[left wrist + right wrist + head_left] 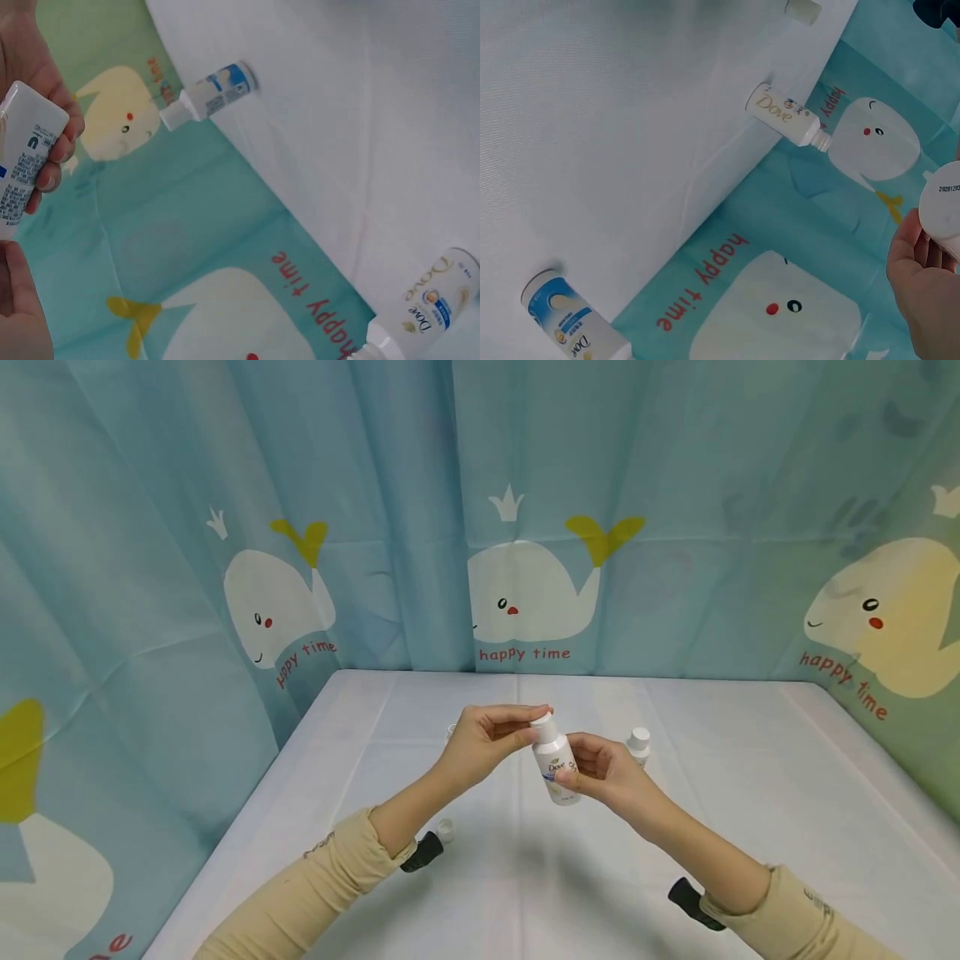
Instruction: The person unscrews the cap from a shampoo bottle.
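Head view puts the held Dove bottle [551, 764] in mid-picture, raised over the white table [517, 902], its neck leaning toward between eleven and twelve o'clock. The left hand [487, 742] pinches the white cap [543, 727] between thumb and fingertips; the right hand [611, 774] grips the body, thumb on the front label, the other fingers curled behind it.

The likeliest trouble, to my eye, is a slip between these two grips. The left holds only the short, smooth cap — if that is loose, and I cannot tell how firmly it sits, the bottle then hangs on the right hand alone. A weak thumb there could let the body turn with the cap or drop base-first. Squeezing hard while the cap is loose might push out contents, if there are any; the white walls hide that.

Two more hazards stand around the hands. At about two to three o'clock from the held bottle, a capped bottle [639, 743] is partly hidden by the right hand, so a backward swing could knock it. Toward ten o'clock is a bottle with a bare threaded neck [784, 116], mostly masked by the left hand in the head picture; tipping it could spill. A loose cap [446, 832] lies at eight o'clock, near the left sleeve [352, 852] — a lowered forearm could sweep it away.
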